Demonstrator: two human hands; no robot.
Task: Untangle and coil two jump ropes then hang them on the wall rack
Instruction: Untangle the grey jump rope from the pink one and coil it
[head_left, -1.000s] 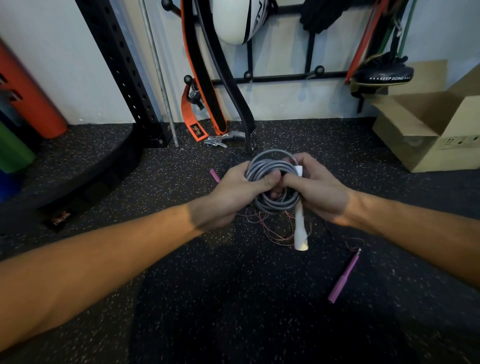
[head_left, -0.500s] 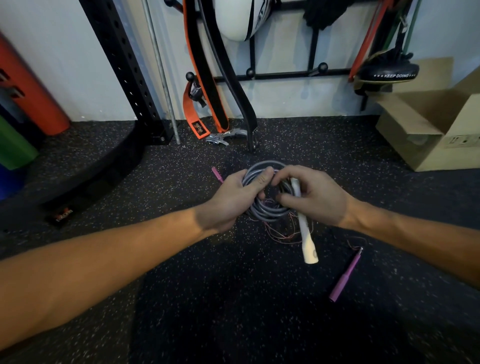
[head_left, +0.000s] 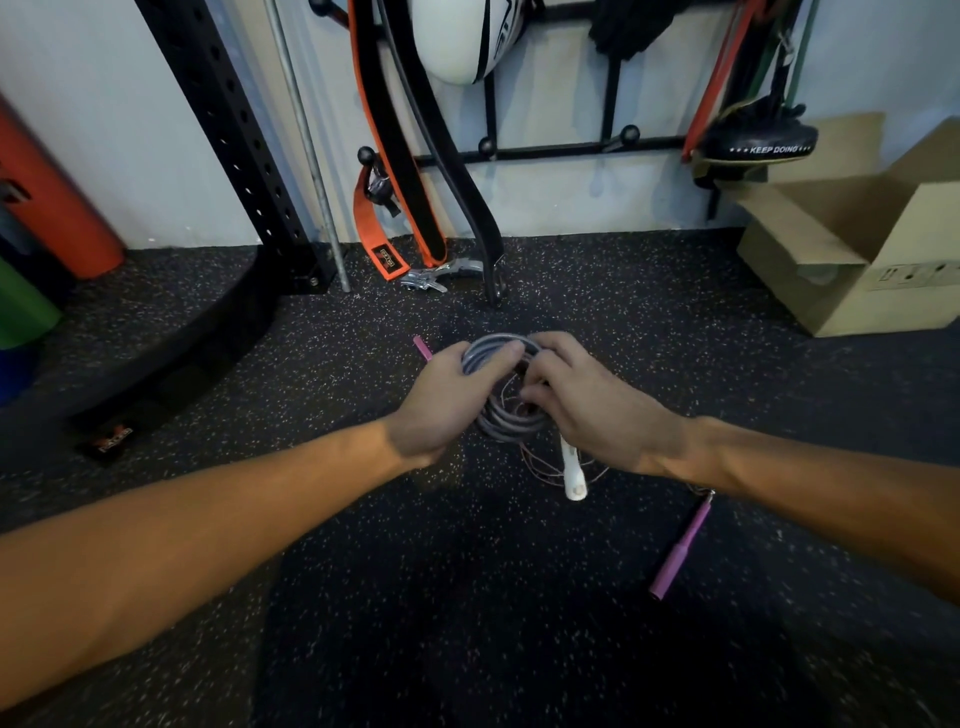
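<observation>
Left hand: my left hand (head_left: 441, 397) is curled round the 9 o'clock side of the coil, thumb over the top strands.
Grey rope: the thick grey plastic jump rope (head_left: 501, 423) is wound into a tight round coil, held between my two hands above the speckled black rubber floor (head_left: 363, 597); its white plastic handle (head_left: 573, 475) hangs out at 5 o'clock.
Right hand: my right hand (head_left: 597, 408) grips the 3 o'clock side, fingers tucked into the loops.
Second rope: the thin pink wire jump rope (head_left: 540, 465) lies in a loose tangle on the floor under the coil, one pink handle (head_left: 422, 348) at 10 o'clock, the other (head_left: 680, 545) at 4 o'clock.
Rack: the black metal wall rack with ball-tipped pegs (head_left: 561, 150) is at 12 o'clock, well apart from my hands.
Done: the grey rope looks coiled, perhaps just being secured.
Left: hang it, then untangle, coil and hang the pink one; I judge under halfway.
</observation>
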